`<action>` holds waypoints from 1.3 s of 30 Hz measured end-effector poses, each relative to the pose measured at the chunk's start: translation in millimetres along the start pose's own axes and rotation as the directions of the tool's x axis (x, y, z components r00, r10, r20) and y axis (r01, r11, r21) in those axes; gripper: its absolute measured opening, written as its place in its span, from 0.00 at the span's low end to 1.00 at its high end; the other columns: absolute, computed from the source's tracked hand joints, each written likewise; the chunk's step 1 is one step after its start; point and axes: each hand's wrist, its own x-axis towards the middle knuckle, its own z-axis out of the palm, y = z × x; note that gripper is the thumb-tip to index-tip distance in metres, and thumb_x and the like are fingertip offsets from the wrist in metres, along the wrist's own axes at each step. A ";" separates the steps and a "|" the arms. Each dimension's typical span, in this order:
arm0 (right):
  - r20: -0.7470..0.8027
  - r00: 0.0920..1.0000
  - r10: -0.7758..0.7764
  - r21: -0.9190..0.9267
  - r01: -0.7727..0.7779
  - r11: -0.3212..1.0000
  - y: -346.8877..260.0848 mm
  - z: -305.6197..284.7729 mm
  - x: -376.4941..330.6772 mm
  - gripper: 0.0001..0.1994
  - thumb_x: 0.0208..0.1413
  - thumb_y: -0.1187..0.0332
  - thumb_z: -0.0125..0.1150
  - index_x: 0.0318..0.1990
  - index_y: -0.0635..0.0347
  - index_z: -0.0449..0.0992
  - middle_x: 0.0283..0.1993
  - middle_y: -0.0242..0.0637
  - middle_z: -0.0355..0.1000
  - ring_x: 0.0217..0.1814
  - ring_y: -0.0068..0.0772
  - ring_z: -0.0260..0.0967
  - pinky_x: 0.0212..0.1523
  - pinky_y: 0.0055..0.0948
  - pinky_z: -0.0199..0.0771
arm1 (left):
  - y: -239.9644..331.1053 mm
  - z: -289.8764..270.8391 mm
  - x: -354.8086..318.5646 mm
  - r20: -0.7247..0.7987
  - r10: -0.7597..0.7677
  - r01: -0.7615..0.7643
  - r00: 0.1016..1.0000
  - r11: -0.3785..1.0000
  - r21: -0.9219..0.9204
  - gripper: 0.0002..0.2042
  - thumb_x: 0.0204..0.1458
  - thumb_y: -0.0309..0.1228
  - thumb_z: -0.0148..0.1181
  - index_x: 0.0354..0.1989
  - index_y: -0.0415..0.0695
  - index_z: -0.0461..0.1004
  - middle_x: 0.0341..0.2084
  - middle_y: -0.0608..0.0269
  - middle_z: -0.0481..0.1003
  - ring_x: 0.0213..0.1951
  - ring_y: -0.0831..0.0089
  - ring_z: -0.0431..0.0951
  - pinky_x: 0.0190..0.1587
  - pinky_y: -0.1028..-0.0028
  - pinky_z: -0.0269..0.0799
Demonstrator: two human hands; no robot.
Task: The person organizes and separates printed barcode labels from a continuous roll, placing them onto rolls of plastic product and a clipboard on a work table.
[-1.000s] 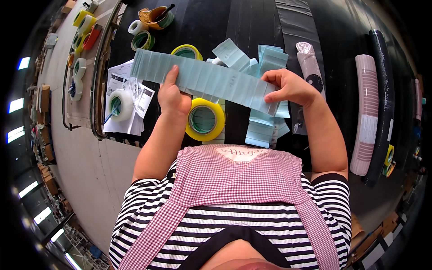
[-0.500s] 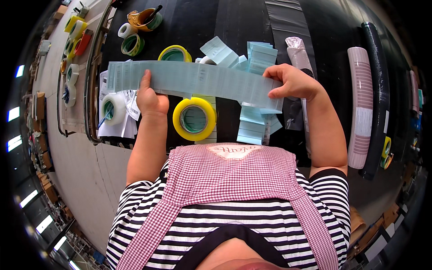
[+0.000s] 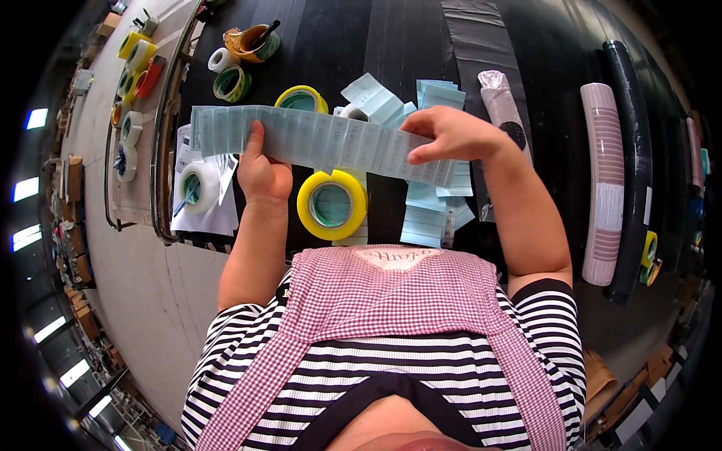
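Across the frame's middle, one pale blue label strip (image 3: 323,143) is pinched by left hand (image 3: 263,174) and right hand (image 3: 451,135); two yellow tape rolls (image 3: 332,204) sit on the black table (image 3: 556,68).

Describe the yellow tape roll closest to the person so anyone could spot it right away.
On the black table, look just beyond the checked apron, under the long pale blue strip held by both hands. The yellow tape roll lies flat there, larger than the half-hidden yellow roll farther away.
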 end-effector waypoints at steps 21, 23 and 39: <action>-0.091 0.995 -0.031 0.209 0.049 0.977 -19.5 -7.7 -18.6 0.12 0.58 0.66 0.57 0.29 0.67 0.76 0.24 0.24 0.66 0.28 0.14 0.60 0.31 0.22 0.63 | 95.0 -32.9 79.1 0.257 -0.083 -0.120 0.963 0.720 0.683 0.17 0.50 0.37 0.73 0.44 0.42 0.78 0.36 0.65 0.79 0.35 0.74 0.79 0.37 0.71 0.77; -0.067 0.998 0.006 0.174 0.006 0.985 -21.6 -16.8 -29.9 0.12 0.57 0.67 0.57 0.28 0.68 0.77 0.23 0.26 0.66 0.27 0.17 0.61 0.30 0.23 0.65 | 109.1 -17.6 72.9 0.184 0.189 -0.263 0.965 0.708 0.655 0.20 0.49 0.40 0.73 0.46 0.41 0.77 0.36 0.63 0.79 0.36 0.74 0.80 0.39 0.73 0.77; 0.118 0.993 0.027 -0.255 0.004 0.967 -65.8 -0.8 -36.5 0.10 0.53 0.68 0.62 0.38 0.67 0.80 0.31 0.46 0.76 0.33 0.42 0.73 0.40 0.37 0.73 | -20.7 101.5 -28.9 0.770 -0.632 -0.765 0.090 0.451 0.460 0.13 0.32 0.22 0.75 0.29 0.44 0.81 0.47 0.61 0.76 0.46 0.64 0.78 0.48 0.66 0.76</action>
